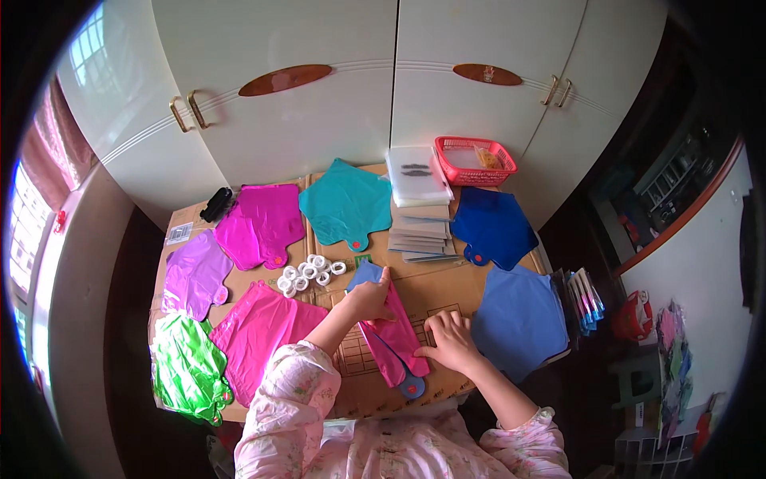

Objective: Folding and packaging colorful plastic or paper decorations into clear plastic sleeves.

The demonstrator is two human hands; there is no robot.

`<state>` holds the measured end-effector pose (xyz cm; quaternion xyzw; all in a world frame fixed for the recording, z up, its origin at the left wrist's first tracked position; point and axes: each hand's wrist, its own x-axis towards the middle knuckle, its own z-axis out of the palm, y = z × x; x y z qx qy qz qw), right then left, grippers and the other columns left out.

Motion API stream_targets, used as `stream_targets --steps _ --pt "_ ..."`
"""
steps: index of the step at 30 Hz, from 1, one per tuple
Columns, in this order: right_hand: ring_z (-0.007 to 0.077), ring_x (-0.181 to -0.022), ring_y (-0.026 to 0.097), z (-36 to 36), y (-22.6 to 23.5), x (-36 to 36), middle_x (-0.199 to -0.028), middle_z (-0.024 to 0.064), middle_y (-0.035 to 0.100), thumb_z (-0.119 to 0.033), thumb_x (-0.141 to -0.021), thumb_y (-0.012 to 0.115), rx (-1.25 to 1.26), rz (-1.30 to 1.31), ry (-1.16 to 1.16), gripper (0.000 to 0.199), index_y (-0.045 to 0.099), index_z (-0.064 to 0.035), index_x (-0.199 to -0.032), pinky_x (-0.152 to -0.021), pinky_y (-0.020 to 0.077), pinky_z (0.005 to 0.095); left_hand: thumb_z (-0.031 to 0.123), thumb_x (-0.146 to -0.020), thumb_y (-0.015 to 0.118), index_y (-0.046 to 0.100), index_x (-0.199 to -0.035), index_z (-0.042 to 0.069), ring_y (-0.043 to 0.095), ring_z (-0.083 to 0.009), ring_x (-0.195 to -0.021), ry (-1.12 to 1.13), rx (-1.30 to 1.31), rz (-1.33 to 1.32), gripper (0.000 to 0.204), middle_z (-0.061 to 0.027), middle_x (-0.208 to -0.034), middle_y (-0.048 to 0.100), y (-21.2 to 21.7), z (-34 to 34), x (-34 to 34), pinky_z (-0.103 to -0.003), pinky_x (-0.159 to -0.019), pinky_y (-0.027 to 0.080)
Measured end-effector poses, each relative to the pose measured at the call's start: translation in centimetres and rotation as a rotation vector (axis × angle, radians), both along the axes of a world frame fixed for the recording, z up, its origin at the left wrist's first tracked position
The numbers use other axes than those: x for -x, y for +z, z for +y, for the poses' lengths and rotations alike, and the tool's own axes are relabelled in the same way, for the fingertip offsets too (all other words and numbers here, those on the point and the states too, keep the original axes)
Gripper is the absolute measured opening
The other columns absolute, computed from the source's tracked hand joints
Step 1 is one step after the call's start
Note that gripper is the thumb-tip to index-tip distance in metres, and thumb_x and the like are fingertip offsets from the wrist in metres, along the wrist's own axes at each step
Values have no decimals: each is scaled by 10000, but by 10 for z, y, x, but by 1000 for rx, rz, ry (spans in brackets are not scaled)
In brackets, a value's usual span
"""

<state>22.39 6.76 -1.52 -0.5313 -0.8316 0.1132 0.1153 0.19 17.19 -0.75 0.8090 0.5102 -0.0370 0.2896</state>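
A folded pink foil balloon (405, 326), flat and without air, lies as a narrow strip in the middle of the cardboard. Blue foil (411, 387) with a rounded tab and a red mark shows along and below it. My left hand (369, 302) is closed on the upper part of the strip, its fingers partly hidden. Beside the lower end is my right hand (451, 339), open, with its fingers bent and apart and its thumb at the pink foil's edge.
Flat foil balloons lie around: magenta (259, 223), teal (347, 203), lilac (194, 271), green (187, 359), pink (259, 327), dark blue (495, 227), light blue (519, 319). White rings (307, 273), a stack of packets (423, 231), a red basket (476, 177) and a black brush (215, 205) share the cardboard (351, 363).
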Motion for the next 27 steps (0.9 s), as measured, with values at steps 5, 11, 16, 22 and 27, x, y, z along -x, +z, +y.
stream_targets --steps 5,11,16,22,27 --pt "277 -982 459 -9 1 -7 -1016 59 491 -499 -662 762 1 -3 56 538 516 -137 -974 -797 357 429 448 -617 802 71 -1431 -87 652 -397 -832 -6 -1 1 1218 -267 -876 652 0 0 0 -428 -713 524" --pt "285 -1061 479 -15 12 -2 -1100 61 534 -286 -734 735 95 145 163 388 599 -90 -1039 -910 384 417 460 -619 800 70 -1429 -91 656 -395 -808 -26 -13 13 1222 -271 -864 650 -3 1 0 -432 -693 529" --pt "287 -972 582 -17 2 31 -984 115 628 -36 -753 627 39 371 272 199 670 8 -942 -876 474 373 464 -625 798 60 -1420 -110 656 -394 -812 -31 -4 11 1228 -277 -870 648 -1 1 0 -430 -698 529" --pt "337 -996 548 -32 -1 56 -1056 162 531 -158 -770 696 -25 378 136 351 581 -25 -1074 -857 471 409 426 -659 780 78 -1419 -108 651 -392 -804 -6 -58 -14 1164 -260 -887 646 -2 -4 2 -435 -691 525" --pt "343 -985 546 -30 -8 59 -1055 160 523 -170 -761 715 -45 400 142 350 576 -43 -1056 -853 467 414 306 -749 704 379 -1335 -26 643 -311 -865 -142 -475 -15 748 -173 -918 627 25 -51 24 -393 -712 522"
